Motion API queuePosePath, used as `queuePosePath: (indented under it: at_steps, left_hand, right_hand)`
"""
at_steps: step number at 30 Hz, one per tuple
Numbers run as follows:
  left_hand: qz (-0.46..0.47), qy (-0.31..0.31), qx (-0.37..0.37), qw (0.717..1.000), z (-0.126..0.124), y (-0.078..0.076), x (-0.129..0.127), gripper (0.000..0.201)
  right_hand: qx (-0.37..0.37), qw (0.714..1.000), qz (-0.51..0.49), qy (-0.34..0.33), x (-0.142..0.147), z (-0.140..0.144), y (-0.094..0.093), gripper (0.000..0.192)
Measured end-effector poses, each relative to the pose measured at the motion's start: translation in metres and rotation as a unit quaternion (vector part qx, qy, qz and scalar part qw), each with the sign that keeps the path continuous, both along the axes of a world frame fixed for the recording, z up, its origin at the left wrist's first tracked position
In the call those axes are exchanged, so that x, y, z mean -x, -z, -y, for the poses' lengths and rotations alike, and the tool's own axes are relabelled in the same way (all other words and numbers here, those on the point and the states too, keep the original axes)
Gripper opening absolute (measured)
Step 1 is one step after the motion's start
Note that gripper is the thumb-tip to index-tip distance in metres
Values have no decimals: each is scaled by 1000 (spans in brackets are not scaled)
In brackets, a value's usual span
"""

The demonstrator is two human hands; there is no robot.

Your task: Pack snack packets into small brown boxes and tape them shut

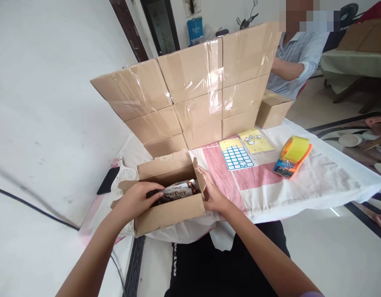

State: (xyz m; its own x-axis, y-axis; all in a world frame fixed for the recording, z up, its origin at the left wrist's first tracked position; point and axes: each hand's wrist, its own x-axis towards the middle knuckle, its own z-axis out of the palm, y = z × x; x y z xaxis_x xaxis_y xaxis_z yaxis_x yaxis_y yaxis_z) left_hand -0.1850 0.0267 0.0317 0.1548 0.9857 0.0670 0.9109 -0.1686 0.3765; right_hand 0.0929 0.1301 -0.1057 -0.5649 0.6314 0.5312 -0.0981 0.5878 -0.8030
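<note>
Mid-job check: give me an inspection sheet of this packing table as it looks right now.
Surface: table under white and pink cloth.
Job's things: open carton at near edge, packets inside.
Clutter: tape dispenser, two label sheets, white perforated scoop, dark flat thing beside it.
Hands: left hand inside carton on packets; right hand on carton's right flap.
Cables: black cable on floor, left.
Surroundings: taped box stack; another person's sleeve behind.

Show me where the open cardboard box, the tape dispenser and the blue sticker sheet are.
open cardboard box (170, 214), head view, front wall.
tape dispenser (294, 156), head view, yellow tape roll.
blue sticker sheet (236, 156), head view, middle of the grid.
</note>
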Motion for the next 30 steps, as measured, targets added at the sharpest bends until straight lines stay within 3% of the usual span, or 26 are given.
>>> queuePosePath:
  at_steps: [1, 3, 4, 6, 7, 8, 11, 13, 16, 18, 22, 26, 28, 30]
  left_hand:
    - [5, -14, -44, 999, 8, -1, 4, 26]
    - [61, -105, -175, 977, 28, 4, 10, 25]
    - [112, -173, -248, 947, 38, 11, 12, 27]
    - [242, -282, -394, 841, 55, 33, 13, 35]
    - [299, -276, -417, 813, 60, 49, 13, 40]
    - [338, -249, -420, 805, 63, 65, 13, 46]
    - [372, -161, -382, 831, 63, 107, 14, 87]
    - [336, -82, -359, 867, 61, 119, 16, 108]
    - [191, 35, -314, 929, 62, 110, 23, 114]
    - [92, 66, -274, 955, 66, 95, 26, 115]
    - [9, 62, -231, 971, 73, 76, 26, 94]
    - [89, 24, -265, 960, 71, 80, 18, 56]
    - [144, -50, -289, 945, 66, 87, 9, 48]
    - [202, -167, -316, 912, 59, 92, -3, 49]
  right_hand:
    - [-23, 1000, -16, -5, -2, 1, -2, 97]
    - [-50, 998, -37, -13, -5, 5, -6, 80]
    - [-48, 998, -39, -16, -6, 8, -9, 68]
    - [-25, 999, -39, -14, -7, 14, -14, 49]
    - [-12, 999, -43, -8, -6, 17, -16, 45]
    - [-3, 999, -49, -2, -6, 20, -19, 44]
    - [6, 998, -59, 15, -4, 23, -24, 41]
    - [-2, 998, -62, 18, -4, 21, -28, 38]
    - [-12, 998, -51, 27, -5, 16, -33, 37]
    - [-19, 999, -31, 34, -6, 14, -36, 37]
    - [-41, 998, -23, 36, -5, 12, -40, 36]
    - [-70, 997, -28, 32, -5, 10, -43, 34]
    - [-72, 997, -21, 29, -6, 9, -44, 34]
    - [-57, 998, -17, 25, -7, 7, -46, 34]
